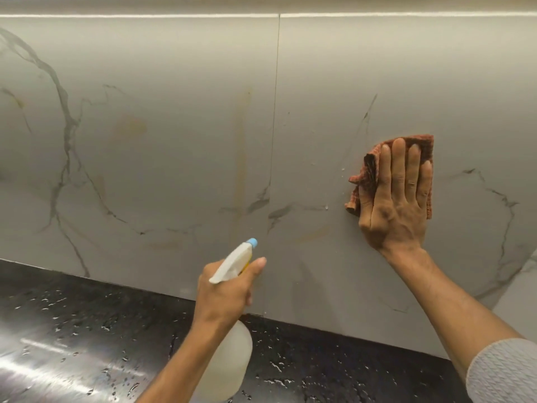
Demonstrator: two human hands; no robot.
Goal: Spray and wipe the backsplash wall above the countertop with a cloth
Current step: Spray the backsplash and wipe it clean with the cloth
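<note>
Cloth [368,173] lies flat under open right hand [396,196] on backsplash [174,126]; left hand [225,289] clamps spray bottle [232,264].

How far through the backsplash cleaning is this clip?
Midway, at a guess. Done: spray droplets already sit on the right panel. In hand: the right hand presses the cloth flat there; the left hand holds the spray bottle. Left: yellowish streaks on the left panel.

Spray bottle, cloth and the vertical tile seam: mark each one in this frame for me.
spray bottle [232,264]: head view, on the white trigger head above the left hand.
cloth [366,175]: head view, on the reddish folds left of the right hand's fingers.
tile seam [275,112]: head view, mid-height on the vertical joint.
</note>
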